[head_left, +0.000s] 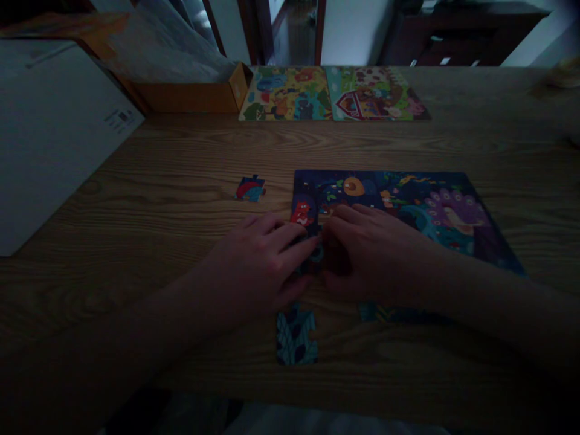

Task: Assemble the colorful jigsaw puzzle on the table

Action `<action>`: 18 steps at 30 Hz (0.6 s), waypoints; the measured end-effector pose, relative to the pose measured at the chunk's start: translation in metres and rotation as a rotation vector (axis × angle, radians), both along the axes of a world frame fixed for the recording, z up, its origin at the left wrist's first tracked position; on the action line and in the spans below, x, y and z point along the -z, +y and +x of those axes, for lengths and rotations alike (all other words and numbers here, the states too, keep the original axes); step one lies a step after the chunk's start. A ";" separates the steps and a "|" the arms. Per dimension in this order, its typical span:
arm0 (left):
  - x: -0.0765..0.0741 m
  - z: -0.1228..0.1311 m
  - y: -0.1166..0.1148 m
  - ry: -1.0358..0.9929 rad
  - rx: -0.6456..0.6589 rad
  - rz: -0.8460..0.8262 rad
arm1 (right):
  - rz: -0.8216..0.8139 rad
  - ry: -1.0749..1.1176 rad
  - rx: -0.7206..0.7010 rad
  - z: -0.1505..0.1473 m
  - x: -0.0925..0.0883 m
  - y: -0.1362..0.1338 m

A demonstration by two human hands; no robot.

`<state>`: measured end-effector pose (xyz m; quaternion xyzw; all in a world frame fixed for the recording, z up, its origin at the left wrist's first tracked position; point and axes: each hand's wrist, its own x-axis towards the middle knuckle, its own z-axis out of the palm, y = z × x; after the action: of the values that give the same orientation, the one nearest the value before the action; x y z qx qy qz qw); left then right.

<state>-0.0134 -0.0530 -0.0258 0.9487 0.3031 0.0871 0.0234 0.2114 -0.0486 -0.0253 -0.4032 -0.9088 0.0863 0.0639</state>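
A dark blue jigsaw puzzle [408,181], partly put together, lies on the wooden table with a purple peacock-like figure and a red animal on it. At its left edge, a dark puzzle piece [316,252] shows between my hands. My left hand [272,260] grips this piece from the left, fingers and thumb closed about it. From the right, my right hand [362,254] reaches over the puzzle with curled fingers at the same piece; its fingertips are partly hidden. A teal leafy piece [296,335] lies nearer me, and a red-and-blue piece [251,188] lies farther off.
Two finished bright puzzles [287,93] [376,93] lie side by side at the table's far edge. An orange box [190,98] with clear plastic stands at the back left, beside a large white panel [54,133]. Dark cabinet [462,36] behind the table.
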 end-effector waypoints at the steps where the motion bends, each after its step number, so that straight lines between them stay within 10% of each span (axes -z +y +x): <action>1: 0.000 0.000 0.000 -0.010 -0.004 -0.004 | -0.013 0.007 0.001 -0.001 0.001 0.002; 18: 0.005 -0.001 0.002 -0.105 -0.050 -0.156 | -0.419 0.372 -0.014 0.013 0.000 0.012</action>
<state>-0.0140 -0.0512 -0.0305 0.9302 0.3310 0.1134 0.1107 0.2241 -0.0368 -0.0254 -0.3787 -0.8464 0.3454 0.1445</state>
